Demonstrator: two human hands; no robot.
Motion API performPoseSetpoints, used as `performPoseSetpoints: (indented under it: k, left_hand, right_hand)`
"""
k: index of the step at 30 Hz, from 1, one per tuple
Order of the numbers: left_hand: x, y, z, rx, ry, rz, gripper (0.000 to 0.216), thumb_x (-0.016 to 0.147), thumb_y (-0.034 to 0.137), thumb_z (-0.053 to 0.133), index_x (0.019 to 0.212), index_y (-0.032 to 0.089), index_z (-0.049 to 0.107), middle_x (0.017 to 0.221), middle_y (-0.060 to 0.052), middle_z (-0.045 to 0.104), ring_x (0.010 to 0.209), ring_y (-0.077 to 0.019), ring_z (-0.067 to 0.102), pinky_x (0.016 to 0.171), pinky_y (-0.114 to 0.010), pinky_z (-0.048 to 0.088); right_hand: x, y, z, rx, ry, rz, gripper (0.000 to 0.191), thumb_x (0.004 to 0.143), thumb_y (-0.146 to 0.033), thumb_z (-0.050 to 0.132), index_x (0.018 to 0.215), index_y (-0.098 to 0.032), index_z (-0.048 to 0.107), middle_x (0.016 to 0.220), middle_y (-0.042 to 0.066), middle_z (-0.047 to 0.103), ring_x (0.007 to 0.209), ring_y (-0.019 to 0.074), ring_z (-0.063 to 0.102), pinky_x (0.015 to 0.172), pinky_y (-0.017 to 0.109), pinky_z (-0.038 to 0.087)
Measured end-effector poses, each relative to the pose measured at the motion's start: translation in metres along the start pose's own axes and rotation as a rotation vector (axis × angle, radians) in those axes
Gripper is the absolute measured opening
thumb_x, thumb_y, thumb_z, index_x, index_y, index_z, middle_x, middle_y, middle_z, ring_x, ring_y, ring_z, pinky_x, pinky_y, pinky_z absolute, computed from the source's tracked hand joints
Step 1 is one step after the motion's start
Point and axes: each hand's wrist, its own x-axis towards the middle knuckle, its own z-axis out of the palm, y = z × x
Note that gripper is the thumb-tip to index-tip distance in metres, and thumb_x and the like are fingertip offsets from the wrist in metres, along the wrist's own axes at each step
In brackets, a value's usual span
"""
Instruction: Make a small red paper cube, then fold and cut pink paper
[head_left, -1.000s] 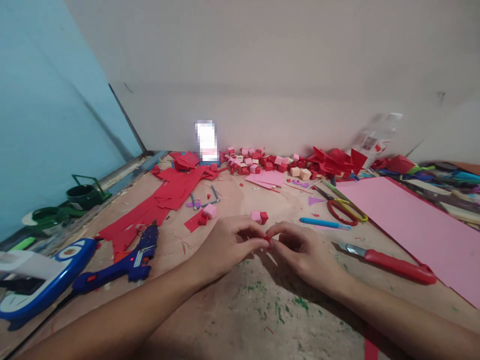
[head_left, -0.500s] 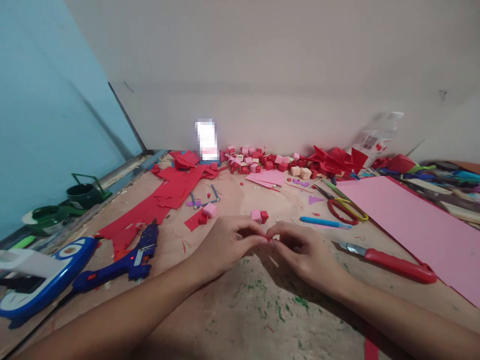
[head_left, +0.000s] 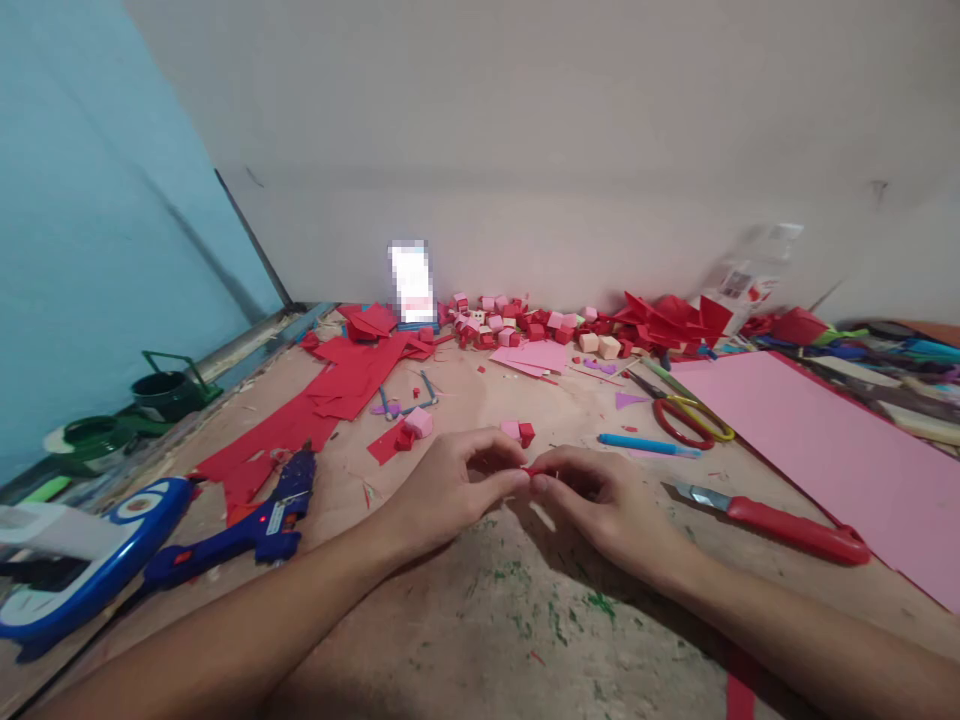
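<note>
My left hand [head_left: 452, 484] and my right hand [head_left: 600, 490] meet over the middle of the table, thumbs and fingertips pinched together. Between them is a small piece of red paper [head_left: 531, 471], mostly covered by the fingers. Just beyond the fingertips sit a pink paper cube [head_left: 511, 430] and a red paper cube [head_left: 526, 434], side by side. Left of these, another pink cube [head_left: 418, 422] rests against a small red cube [head_left: 405, 437] beside a red paper scrap [head_left: 384, 447].
A blue glue gun [head_left: 274, 520] with a lit red light lies left. To the right are a red-handled cutter [head_left: 795, 528], a blue pen [head_left: 649, 444], scissors [head_left: 682, 420] and pink paper [head_left: 817, 430]. Many cubes [head_left: 510, 322] line the wall near a lit phone [head_left: 412, 282].
The fingertips have shifted slightly against each other around the red piece. The whole view has moved a little; the other things lie as before.
</note>
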Motion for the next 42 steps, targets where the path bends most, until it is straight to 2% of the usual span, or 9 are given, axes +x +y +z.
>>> performPoseSetpoints:
  k: [4, 8, 12, 15, 20, 25, 29, 35, 42]
  left_hand:
    - [-0.001, 0.003, -0.001, 0.183, -0.037, 0.093, 0.016, 0.091, 0.022, 0.068, 0.099, 0.017, 0.081, 0.098, -0.003, 0.081, 0.090, -0.0170, 0.071, 0.082, -0.026, 0.049]
    - [-0.002, 0.002, -0.001, 0.272, -0.035, 0.119, 0.019, 0.094, 0.020, 0.063, 0.096, 0.018, 0.082, 0.092, -0.003, 0.081, 0.083, -0.0165, 0.070, 0.076, -0.026, 0.048]
    - [0.000, -0.003, -0.001, 0.070, -0.007, 0.020, 0.018, 0.094, 0.022, 0.063, 0.092, 0.015, 0.080, 0.083, -0.003, 0.078, 0.074, -0.0154, 0.070, 0.068, -0.024, 0.051]
    - [0.003, -0.006, -0.003, -0.070, 0.014, -0.024, 0.015, 0.092, 0.021, 0.066, 0.091, 0.015, 0.079, 0.084, -0.004, 0.079, 0.077, -0.0153, 0.071, 0.071, -0.023, 0.054]
    - [0.003, -0.006, -0.004, -0.152, -0.019, -0.069, 0.013, 0.087, 0.018, 0.070, 0.093, 0.017, 0.081, 0.079, -0.002, 0.079, 0.071, -0.0127, 0.070, 0.066, -0.020, 0.053]
    - [0.002, -0.003, -0.003, -0.091, -0.018, -0.057, 0.014, 0.085, 0.017, 0.072, 0.093, 0.020, 0.083, 0.083, -0.001, 0.080, 0.073, -0.0120, 0.070, 0.067, -0.019, 0.051]
    - [0.001, -0.003, -0.002, -0.017, -0.011, -0.021, 0.013, 0.084, 0.018, 0.075, 0.093, 0.019, 0.084, 0.092, -0.002, 0.082, 0.083, -0.0142, 0.072, 0.076, -0.020, 0.053]
    - [0.002, -0.003, -0.001, -0.015, -0.028, -0.026, 0.012, 0.084, 0.017, 0.075, 0.091, 0.019, 0.084, 0.091, -0.001, 0.082, 0.084, -0.0143, 0.072, 0.077, -0.020, 0.052]
    - [0.002, -0.007, -0.003, -0.128, -0.062, -0.075, 0.011, 0.082, 0.019, 0.077, 0.089, 0.020, 0.084, 0.086, -0.001, 0.081, 0.078, -0.0134, 0.070, 0.072, -0.021, 0.052]
  right_hand:
    - [-0.001, -0.002, 0.000, -0.061, 0.020, -0.060, 0.023, 0.096, -0.030, 0.058, 0.092, -0.019, 0.077, 0.078, 0.002, 0.076, 0.066, 0.0163, 0.062, 0.060, 0.027, 0.046]
    - [-0.001, -0.004, 0.000, -0.056, 0.008, -0.051, 0.025, 0.096, -0.035, 0.059, 0.092, -0.018, 0.078, 0.072, 0.002, 0.073, 0.060, 0.0156, 0.060, 0.055, 0.026, 0.043]
    - [0.000, -0.002, -0.002, 0.059, -0.045, 0.056, 0.029, 0.092, -0.037, 0.063, 0.108, -0.017, 0.078, 0.067, 0.000, 0.070, 0.055, 0.0150, 0.059, 0.053, 0.026, 0.043]
    - [0.001, 0.000, -0.005, 0.178, -0.089, 0.106, 0.035, 0.089, -0.036, 0.065, 0.117, -0.017, 0.076, 0.069, 0.001, 0.072, 0.057, 0.0162, 0.064, 0.055, 0.026, 0.048]
    - [0.002, -0.001, -0.007, 0.186, -0.068, 0.083, 0.030, 0.090, -0.040, 0.069, 0.108, -0.020, 0.081, 0.088, 0.007, 0.080, 0.064, 0.0171, 0.067, 0.060, 0.028, 0.053]
    - [0.004, 0.000, -0.005, 0.178, -0.036, 0.092, 0.023, 0.085, -0.039, 0.073, 0.096, -0.020, 0.082, 0.074, 0.003, 0.076, 0.058, 0.0150, 0.060, 0.054, 0.025, 0.048]
    - [0.006, 0.002, -0.005, 0.172, 0.007, 0.072, 0.015, 0.083, -0.036, 0.075, 0.083, -0.021, 0.080, 0.074, 0.002, 0.076, 0.063, 0.0159, 0.064, 0.059, 0.025, 0.050]
    - [0.007, 0.004, -0.007, 0.165, -0.005, 0.065, 0.013, 0.083, -0.035, 0.076, 0.081, -0.023, 0.081, 0.075, 0.001, 0.077, 0.067, 0.0167, 0.067, 0.062, 0.025, 0.053]
    - [0.007, 0.003, -0.008, 0.087, -0.019, 0.068, 0.019, 0.084, -0.039, 0.073, 0.081, -0.021, 0.080, 0.074, 0.003, 0.077, 0.064, 0.0175, 0.065, 0.060, 0.026, 0.052]
